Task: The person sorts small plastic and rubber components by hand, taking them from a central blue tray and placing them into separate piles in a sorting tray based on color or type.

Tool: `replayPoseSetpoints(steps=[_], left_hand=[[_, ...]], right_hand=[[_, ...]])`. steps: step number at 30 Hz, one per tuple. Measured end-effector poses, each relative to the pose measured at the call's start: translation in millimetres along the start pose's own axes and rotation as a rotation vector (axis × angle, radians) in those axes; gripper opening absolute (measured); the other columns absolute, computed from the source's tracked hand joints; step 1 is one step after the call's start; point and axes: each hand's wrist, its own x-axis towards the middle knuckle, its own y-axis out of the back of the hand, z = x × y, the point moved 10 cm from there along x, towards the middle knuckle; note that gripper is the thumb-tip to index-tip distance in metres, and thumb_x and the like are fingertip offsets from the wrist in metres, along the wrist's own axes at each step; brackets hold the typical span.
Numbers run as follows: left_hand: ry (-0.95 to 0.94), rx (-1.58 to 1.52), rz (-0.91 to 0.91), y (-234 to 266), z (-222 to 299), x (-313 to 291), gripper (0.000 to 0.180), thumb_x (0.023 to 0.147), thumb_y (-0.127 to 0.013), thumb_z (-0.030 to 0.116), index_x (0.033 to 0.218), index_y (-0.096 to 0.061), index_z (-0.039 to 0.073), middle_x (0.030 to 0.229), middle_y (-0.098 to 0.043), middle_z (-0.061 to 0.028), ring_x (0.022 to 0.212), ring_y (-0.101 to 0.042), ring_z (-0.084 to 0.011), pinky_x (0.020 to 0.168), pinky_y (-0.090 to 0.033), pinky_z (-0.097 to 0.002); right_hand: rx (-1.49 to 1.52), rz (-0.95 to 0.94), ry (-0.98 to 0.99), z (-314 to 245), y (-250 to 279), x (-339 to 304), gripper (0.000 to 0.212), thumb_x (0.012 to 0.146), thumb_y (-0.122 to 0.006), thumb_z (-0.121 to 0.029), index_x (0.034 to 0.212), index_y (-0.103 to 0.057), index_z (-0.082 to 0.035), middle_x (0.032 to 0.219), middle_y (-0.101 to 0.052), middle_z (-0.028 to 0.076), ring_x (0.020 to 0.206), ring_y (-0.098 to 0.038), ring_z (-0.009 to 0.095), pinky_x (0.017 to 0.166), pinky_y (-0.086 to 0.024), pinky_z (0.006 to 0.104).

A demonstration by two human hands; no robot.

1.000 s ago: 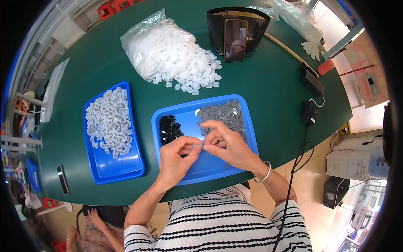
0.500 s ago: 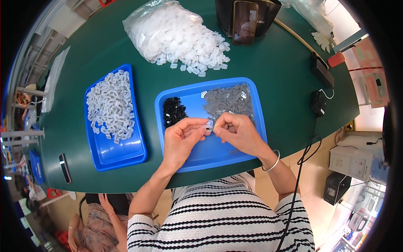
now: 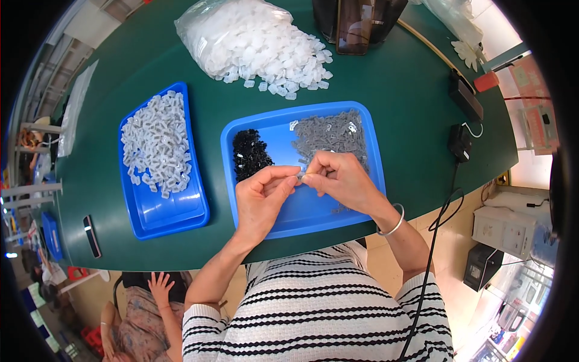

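Observation:
Over the wide blue tray [image 3: 283,232], my two hands meet fingertip to fingertip. My left hand [image 3: 263,196] pinches a small whitish plastic piece [image 3: 301,175], mostly hidden between the fingers. From the other side my right hand [image 3: 338,178] is closed in a pinch against that piece; whether it holds a separate part is too small to make out. Inside the tray, a heap of small black parts [image 3: 250,154] lies left of my hands. A larger heap of small grey parts [image 3: 329,136] fills the far right corner, partly behind my right hand.
A second blue tray [image 3: 172,220] with pale finished-looking pieces [image 3: 157,139] stands to the left. Beyond, a clear bag [image 3: 202,36] spills white translucent pieces [image 3: 271,48]. A phone [image 3: 354,27] leans on a black container. A black cable [image 3: 431,265] hangs at right; another person's hand [image 3: 161,289] shows lower left.
My fingertips have drawn closer together around the small piece, covering more of it. The view has shifted slightly, so trays and heaps appear a little higher. The other person's hand has lifted and spread.

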Motion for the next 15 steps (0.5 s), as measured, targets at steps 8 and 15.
replayPoseSetpoints(steps=[8,15], left_hand=[[0.113,-0.106,-0.057,-2.1,-16.1,-8.7,0.017,0.091,-0.061,0.002,0.107,-0.066,-0.002,0.094,-0.070,-0.0079,0.084,-0.066,-0.0110,0.073,-0.054,-0.0218],[-0.018,-0.038,0.061,35.5,3.4,-7.8,0.017,0.091,-0.061,0.003,0.108,-0.065,-0.002,0.096,-0.069,-0.0083,0.084,-0.066,-0.0112,0.072,-0.054,-0.0227]], right_hand=[[0.113,-0.073,-0.037,5.7,-14.2,-8.3,0.012,0.085,-0.070,-0.006,0.082,-0.060,-0.001,0.074,-0.061,0.002,0.064,-0.058,0.006,0.055,-0.047,0.0200],[-0.114,0.035,0.099,-13.5,-15.4,-5.0,0.011,0.083,-0.069,-0.006,0.087,-0.061,0.000,0.078,-0.063,0.004,0.067,-0.059,0.012,0.058,-0.048,0.0250]])
